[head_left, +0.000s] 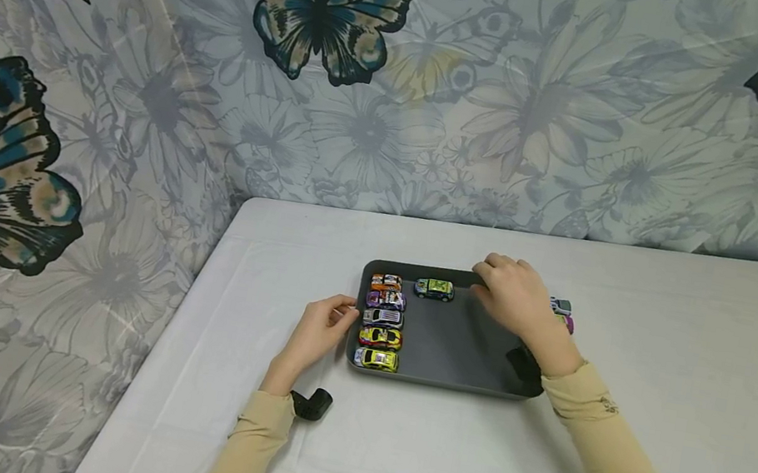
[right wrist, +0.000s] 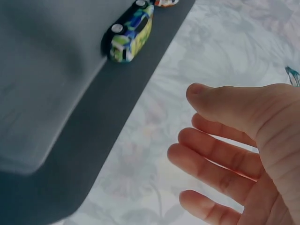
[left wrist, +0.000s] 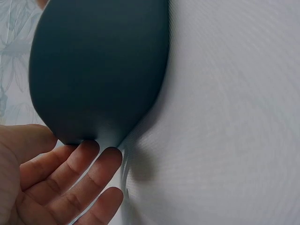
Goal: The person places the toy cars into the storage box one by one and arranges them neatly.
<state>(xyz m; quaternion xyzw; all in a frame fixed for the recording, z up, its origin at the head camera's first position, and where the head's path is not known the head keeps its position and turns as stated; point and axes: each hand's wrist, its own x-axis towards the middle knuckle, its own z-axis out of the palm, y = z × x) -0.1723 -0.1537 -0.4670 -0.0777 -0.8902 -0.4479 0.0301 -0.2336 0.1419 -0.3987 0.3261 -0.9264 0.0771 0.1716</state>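
While the left hand [head_left: 316, 335] steadies the tray [head_left: 462, 370] with relaxed fingers, the right hand [head_left: 516, 299] hovers empty, fingers loose, beside the green car [head_left: 434, 288]

five toy cars [head_left: 383, 320] in a row along the tray's [head_left: 463, 361] left side, a sixth car [head_left: 434, 288] at its back edge

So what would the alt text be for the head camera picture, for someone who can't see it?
A person's two hands work at a dark tray on a white table: the left hand touches its left edge, the right hand hovers open above its far edge. Five toy cars line the tray's left side, with a green car beside the right hand. A butterfly cloth hangs behind.
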